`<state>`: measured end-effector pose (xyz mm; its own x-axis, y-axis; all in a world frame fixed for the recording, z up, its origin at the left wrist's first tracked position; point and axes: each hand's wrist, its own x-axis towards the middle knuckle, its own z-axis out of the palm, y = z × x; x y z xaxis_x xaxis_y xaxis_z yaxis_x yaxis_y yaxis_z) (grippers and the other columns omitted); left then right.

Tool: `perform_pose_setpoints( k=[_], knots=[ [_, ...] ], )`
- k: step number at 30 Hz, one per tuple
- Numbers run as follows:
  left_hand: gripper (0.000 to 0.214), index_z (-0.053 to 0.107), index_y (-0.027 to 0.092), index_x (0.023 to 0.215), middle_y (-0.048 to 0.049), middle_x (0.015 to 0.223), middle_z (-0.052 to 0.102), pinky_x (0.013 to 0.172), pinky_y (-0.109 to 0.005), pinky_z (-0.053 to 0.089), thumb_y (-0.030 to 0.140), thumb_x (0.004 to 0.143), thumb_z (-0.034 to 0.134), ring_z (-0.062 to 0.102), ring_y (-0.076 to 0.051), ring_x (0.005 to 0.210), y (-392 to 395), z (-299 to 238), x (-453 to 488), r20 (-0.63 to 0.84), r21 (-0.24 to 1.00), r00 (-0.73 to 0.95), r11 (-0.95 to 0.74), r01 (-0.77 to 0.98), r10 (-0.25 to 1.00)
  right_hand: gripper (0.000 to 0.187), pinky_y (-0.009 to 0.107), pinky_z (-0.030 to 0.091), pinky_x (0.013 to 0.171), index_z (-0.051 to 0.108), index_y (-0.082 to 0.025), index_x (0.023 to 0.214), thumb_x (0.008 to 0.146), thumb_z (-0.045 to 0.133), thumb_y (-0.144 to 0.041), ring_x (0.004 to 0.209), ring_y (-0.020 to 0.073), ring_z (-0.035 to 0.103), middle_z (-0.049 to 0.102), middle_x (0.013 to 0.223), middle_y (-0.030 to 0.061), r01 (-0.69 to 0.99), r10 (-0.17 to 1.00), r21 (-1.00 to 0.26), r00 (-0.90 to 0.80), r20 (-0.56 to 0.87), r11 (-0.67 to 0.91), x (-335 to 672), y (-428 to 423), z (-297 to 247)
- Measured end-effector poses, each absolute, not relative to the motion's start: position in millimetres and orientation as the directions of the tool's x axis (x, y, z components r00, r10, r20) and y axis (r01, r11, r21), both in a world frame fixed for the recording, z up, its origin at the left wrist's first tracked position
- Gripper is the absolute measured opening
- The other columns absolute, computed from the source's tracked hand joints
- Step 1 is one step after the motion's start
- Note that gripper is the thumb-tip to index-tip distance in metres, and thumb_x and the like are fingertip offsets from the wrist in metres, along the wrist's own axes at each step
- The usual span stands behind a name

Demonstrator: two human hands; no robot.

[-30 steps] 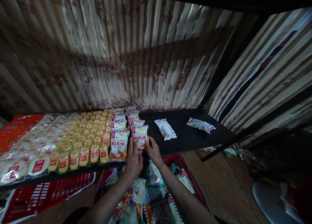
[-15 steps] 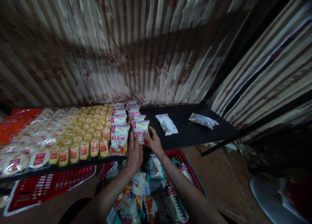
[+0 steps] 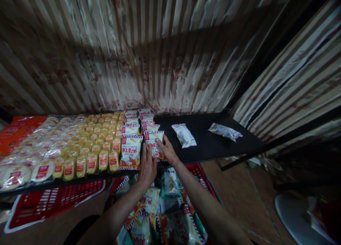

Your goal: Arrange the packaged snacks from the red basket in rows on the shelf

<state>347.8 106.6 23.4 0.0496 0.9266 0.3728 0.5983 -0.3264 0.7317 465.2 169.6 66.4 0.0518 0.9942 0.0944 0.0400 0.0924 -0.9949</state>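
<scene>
On the black table [image 3: 202, 145], a snack bag [image 3: 153, 140] with white front, red lettering and striped edges lies at the front of its row. My left hand [image 3: 147, 167] presses its fingers along the bag's lower left side. At the right edge, my right hand [image 3: 168, 150] grips the same bag, thumb over its front and fingers along the side. Immediately left is a matching snack bag [image 3: 131, 151], with more overlapping behind in two rows. Below my forearms, a red basket [image 3: 211, 188] holds several white and green bags [image 3: 170, 183].
Yellow packaged cakes [image 3: 92, 163] and round white packages [image 3: 42, 170] fill the left, beside orange packs [image 3: 22, 131]. Two bags, one pale [image 3: 184, 135] and one tilted [image 3: 225, 131], lie right. Another red basket [image 3: 53, 202] is below; a striped curtain [image 3: 165, 60] hangs behind.
My right thumb has slid inward over the bag's front. Both hands stay on the bag. The view has shifted slightly.
</scene>
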Motion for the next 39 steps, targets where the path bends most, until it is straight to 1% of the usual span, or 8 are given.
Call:
perform_pose_setpoints(
  k=[5, 10, 18, 23, 27, 31, 35, 39],
  knots=[
    [0.059, 0.015, 0.012, 0.146, -0.0168, 0.156, 0.008, 0.114, -0.043, 0.024, 0.020, 0.091, 0.033, 0.008, -0.023, 0.143, 108, 24, 347, 0.368, 0.737, 0.059, -0.330, 0.590, 0.928, 0.046, 0.032, 0.053, 0.082, 0.056, -0.023, 0.111, 0.075, 0.064, -0.050, 0.088, 0.0182, 0.066, 0.069, 0.105, 0.0046, -0.063, 1.000, -0.998, 0.010, 0.029, 0.030, 462, 168, 74],
    [0.059, 0.017, 0.015, 0.146, -0.0146, 0.156, 0.008, 0.114, -0.045, 0.024, 0.018, 0.090, 0.035, 0.010, -0.024, 0.143, 109, 24, 347, 0.395, 0.743, 0.041, -0.345, 0.573, 0.918, 0.042, 0.029, 0.052, 0.081, 0.057, -0.023, 0.107, 0.075, 0.064, -0.050, 0.088, 0.0166, 0.065, 0.070, 0.099, 0.0024, -0.062, 0.997, -0.995, -0.021, 0.076, 0.075, 462, 173, 69],
    [0.060, 0.017, 0.015, 0.146, -0.0127, 0.157, 0.003, 0.115, -0.044, 0.022, 0.016, 0.089, 0.033, 0.006, -0.023, 0.143, 110, 24, 346, 0.369, 0.744, 0.032, -0.316, 0.589, 0.929, 0.042, 0.028, 0.052, 0.081, 0.055, -0.025, 0.110, 0.078, 0.060, -0.052, 0.093, 0.0173, 0.065, 0.068, 0.106, 0.0033, -0.054, 0.998, -0.997, 0.020, 0.056, 0.057, 457, 173, 60],
    [0.065, 0.010, 0.016, 0.148, -0.0115, 0.157, 0.005, 0.115, -0.042, 0.022, 0.015, 0.088, 0.034, 0.009, -0.022, 0.143, 110, 24, 348, 0.380, 0.746, 0.013, -0.315, 0.587, 0.925, 0.044, 0.029, 0.049, 0.088, 0.053, -0.027, 0.116, 0.081, 0.055, -0.054, 0.101, 0.0173, 0.063, 0.065, 0.115, 0.0034, 0.023, 0.994, -0.996, 0.067, 0.091, 0.090, 458, 171, 59],
    [0.064, 0.008, 0.015, 0.148, -0.0129, 0.157, 0.002, 0.115, -0.043, 0.022, 0.015, 0.088, 0.033, 0.006, -0.022, 0.143, 109, 23, 349, 0.382, 0.727, 0.023, -0.316, 0.610, 0.924, 0.047, 0.033, 0.052, 0.083, 0.052, -0.025, 0.116, 0.081, 0.054, -0.055, 0.090, 0.0199, 0.066, 0.069, 0.106, 0.0044, 0.147, 0.998, -0.989, 0.055, 0.043, 0.034, 457, 168, 57],
    [0.064, 0.006, 0.017, 0.148, -0.0133, 0.157, -0.003, 0.115, -0.046, 0.021, 0.015, 0.089, 0.033, 0.003, -0.023, 0.143, 107, 24, 350, 0.396, 0.687, 0.024, -0.313, 0.656, 0.918, 0.052, 0.035, 0.052, 0.081, 0.050, -0.024, 0.122, 0.081, 0.053, -0.056, 0.087, 0.0216, 0.067, 0.070, 0.101, 0.0051, 0.197, 0.996, -0.980, 0.069, 0.049, 0.035, 455, 165, 57],
    [0.063, 0.010, 0.014, 0.147, -0.0141, 0.156, -0.007, 0.115, -0.048, 0.018, 0.015, 0.089, 0.034, -0.002, -0.026, 0.143, 103, 25, 353, 0.409, 0.645, 0.033, -0.314, 0.696, 0.912, 0.054, 0.036, 0.049, 0.086, 0.046, -0.023, 0.126, 0.082, 0.052, -0.054, 0.094, 0.0227, 0.065, 0.069, 0.106, 0.0066, 0.252, 0.988, -0.966, 0.127, 0.091, 0.056, 451, 163, 57],
    [0.061, 0.014, 0.016, 0.147, -0.0114, 0.156, -0.010, 0.115, -0.047, 0.016, 0.015, 0.089, 0.034, -0.005, -0.025, 0.143, 103, 22, 354, 0.401, 0.631, 0.039, -0.306, 0.713, 0.915, 0.051, 0.036, 0.047, 0.088, 0.049, -0.023, 0.123, 0.083, 0.051, -0.054, 0.098, 0.0233, 0.063, 0.067, 0.109, 0.0069, 0.325, 0.983, -0.942, 0.132, 0.131, 0.082, 449, 163, 56]
  ],
)
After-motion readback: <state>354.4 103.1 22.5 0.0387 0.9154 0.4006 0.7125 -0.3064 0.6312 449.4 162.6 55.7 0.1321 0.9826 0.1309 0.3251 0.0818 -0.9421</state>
